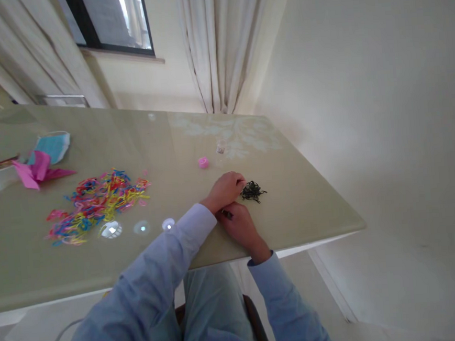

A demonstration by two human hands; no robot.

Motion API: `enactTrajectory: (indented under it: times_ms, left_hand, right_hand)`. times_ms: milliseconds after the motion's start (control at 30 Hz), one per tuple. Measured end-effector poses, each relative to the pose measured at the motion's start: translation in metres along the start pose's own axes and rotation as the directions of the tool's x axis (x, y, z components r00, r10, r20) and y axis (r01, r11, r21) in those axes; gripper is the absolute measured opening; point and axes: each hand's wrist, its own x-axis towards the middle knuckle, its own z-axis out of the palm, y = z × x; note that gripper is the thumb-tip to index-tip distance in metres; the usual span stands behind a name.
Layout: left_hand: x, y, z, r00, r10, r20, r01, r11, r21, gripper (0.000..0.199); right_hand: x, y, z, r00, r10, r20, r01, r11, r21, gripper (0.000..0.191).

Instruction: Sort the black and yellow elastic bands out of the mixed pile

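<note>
A small heap of black rubber bands point(253, 191) lies on the table towards the right. My left hand point(224, 190) reaches across to its left edge, thumb and finger pinched together; whatever may be between the fingertips is too small to make out. Just below, my right hand point(240, 224) rests near the table's front edge with its fingers curled in. Something dark, seemingly black rubber bands, shows at the curled fingers, partly covered by my left wrist. The two hands are close together, the left crossing in front of the right.
A wide spread of coloured rubber bands point(99, 199) covers the table's left part. Behind it lie a pink folded paper piece point(38, 169) and a blue face mask point(54, 147). A small pink round object point(203, 162) and a small clear container point(220, 149) stand beyond my hands.
</note>
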Motion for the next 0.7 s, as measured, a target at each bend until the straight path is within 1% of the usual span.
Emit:
enactTrajectory:
  times_ms: [67,167,233,300,433,567,700]
  left_hand:
    - [0.009,-0.003,0.005,0.999,-0.005,0.050,0.003,0.999,0.041,0.021]
    - [0.013,-0.005,0.006,0.996,0.004,0.093,-0.011,0.998,0.066,0.023]
    - [0.008,-0.007,0.002,0.996,0.017,0.085,-0.022,0.998,0.059,0.023]
    - [-0.001,-0.011,-0.005,0.998,0.020,0.053,-0.022,0.999,0.032,0.023]
    - [-0.035,-0.021,-0.030,1.000,-0.016,-0.012,0.015,0.999,-0.045,0.022]
    - [-0.085,-0.033,-0.061,0.997,-0.051,-0.052,0.046,0.995,-0.094,0.021]
    - [-0.136,-0.046,-0.087,0.988,-0.088,-0.128,0.077,0.994,-0.083,0.019]
  right_hand:
    - [0.000,-0.001,0.000,1.000,-0.016,0.003,0.016,1.000,-0.001,0.018]
    - [-0.001,-0.001,0.000,1.000,-0.023,0.010,0.023,1.000,-0.001,0.016]
    - [-0.001,0.000,0.000,0.999,-0.035,0.004,0.035,0.999,0.013,0.015]
    - [-0.002,0.001,0.001,0.998,-0.058,0.000,0.058,0.998,0.040,0.016]
    - [-0.003,0.002,-0.001,0.996,-0.091,0.019,0.090,0.993,0.079,0.017]
    - [-0.003,-0.001,-0.005,0.995,-0.094,0.025,0.092,0.994,0.066,0.017]
    - [-0.002,-0.003,-0.008,0.997,-0.070,0.033,0.068,0.995,0.067,0.019]
